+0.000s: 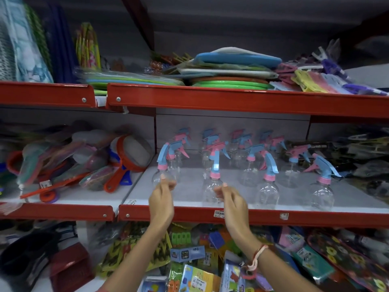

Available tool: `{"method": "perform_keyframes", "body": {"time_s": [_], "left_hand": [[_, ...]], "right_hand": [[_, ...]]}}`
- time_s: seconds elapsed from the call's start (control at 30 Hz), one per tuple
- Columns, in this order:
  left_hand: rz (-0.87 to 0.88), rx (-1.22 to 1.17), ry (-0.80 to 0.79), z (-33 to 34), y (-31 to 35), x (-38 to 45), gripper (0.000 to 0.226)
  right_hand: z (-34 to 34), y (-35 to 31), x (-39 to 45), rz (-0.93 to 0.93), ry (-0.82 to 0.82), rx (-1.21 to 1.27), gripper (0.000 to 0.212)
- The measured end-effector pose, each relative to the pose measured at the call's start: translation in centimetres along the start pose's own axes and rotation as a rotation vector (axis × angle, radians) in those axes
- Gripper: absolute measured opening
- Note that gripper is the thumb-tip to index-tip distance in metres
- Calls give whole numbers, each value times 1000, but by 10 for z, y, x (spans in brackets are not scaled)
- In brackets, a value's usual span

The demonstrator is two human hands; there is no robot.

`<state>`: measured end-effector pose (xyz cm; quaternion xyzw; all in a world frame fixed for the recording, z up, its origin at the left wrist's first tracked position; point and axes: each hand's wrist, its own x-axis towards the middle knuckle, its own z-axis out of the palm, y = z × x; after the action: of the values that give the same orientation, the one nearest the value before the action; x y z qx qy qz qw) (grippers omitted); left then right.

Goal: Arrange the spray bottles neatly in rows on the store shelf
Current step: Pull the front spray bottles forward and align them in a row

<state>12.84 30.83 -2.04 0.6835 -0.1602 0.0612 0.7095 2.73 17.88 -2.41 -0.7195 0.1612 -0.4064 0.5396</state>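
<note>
Several clear spray bottles with blue and pink trigger heads stand in rows on the white middle shelf [189, 199]. My left hand [162, 199] is loosely curled, thumb up, right in front of the front-left bottle [161, 165], covering its lower body. My right hand [229, 199] is curled the same way against the right side of the second front bottle [211, 192]. Neither hand wraps around a bottle. Two more front bottles [268, 190] [322, 194] stand to the right, their heads turned different ways. The back rows are blurred.
Red-rimmed strainers and packed utensils [126, 159] fill the shelf to the left. Dark packets [368, 165] crowd the right end. Mats and clips lie on the upper shelf [231, 98]. Packaged goods [195, 270] fill the lower shelf under my arms.
</note>
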Motion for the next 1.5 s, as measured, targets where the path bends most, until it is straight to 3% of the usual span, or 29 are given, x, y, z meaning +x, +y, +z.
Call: {"method": "perform_keyframes", "body": {"time_s": [0.07,0.17,0.33,0.5,0.8,0.97,1.07,1.13,1.23,1.4,1.5], "left_hand": [[-15,53,79,-14,-7,10,45],[-59,106,113,-27,-12,30,55],[-215,155,-13,-32,-10,56,87],[-226,137,-183,-30,-11,62,106],[-239,122,-371,-49,-13,54,115],[-234,101,-445,-60,-9,46,87],[-259,105,-402,-62,-8,43,107],[-279,107,-316,-63,-11,43,114],[-330,64,-261,-64,-15,44,132],[-317,6,-414,-61,-6,32,131],[-283,83,-416,-61,-4,37,122]], "right_hand": [[16,-1,3,6,-121,10,31],[45,-2,16,62,-304,-45,42],[92,-10,34,284,-491,-62,65],[113,-19,40,294,-621,-37,68],[89,-18,23,286,-655,-195,87],[85,-29,11,268,-671,-260,87],[88,-29,17,246,-516,-310,89],[92,-28,26,311,-459,-211,81],[101,-27,38,384,-515,83,75],[110,-28,39,389,-578,154,85],[107,-25,31,368,-593,187,83]]}}
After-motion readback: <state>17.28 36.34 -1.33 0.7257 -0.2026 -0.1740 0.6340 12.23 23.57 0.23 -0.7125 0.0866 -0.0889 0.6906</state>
